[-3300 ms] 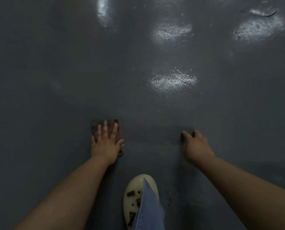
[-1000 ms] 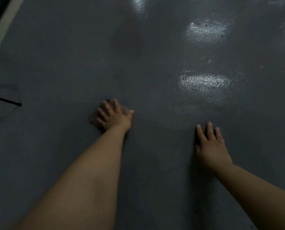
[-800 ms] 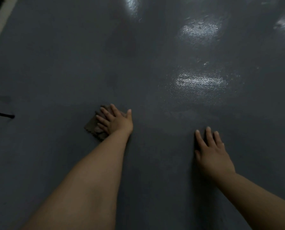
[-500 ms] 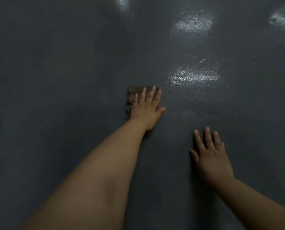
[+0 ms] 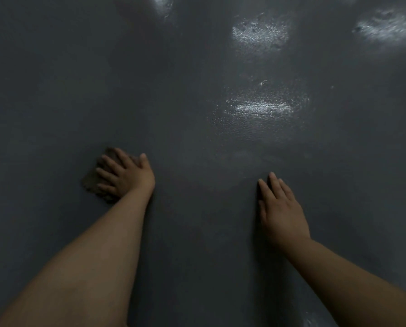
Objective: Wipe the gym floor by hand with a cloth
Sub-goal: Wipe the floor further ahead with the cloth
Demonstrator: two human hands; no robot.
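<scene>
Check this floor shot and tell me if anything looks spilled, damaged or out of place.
Nothing stands out. The left hand presses the dark cloth flat on the grey floor, and the right hand rests flat on the floor beside it. The bright patches ahead look like light reflecting off the sheen, not a spill.

Cloth point(image 5: 91, 182) mostly covered by the left hand point(image 5: 126, 175), only its dark left part and lower corner showing. Both forearms cut off by the bottom edge; right hand point(image 5: 282, 213) thumb barely visible in shadow. Far glare patches point(image 5: 386, 25) on the floor point(image 5: 55, 90) smeared, top ones clipped by the frame
</scene>
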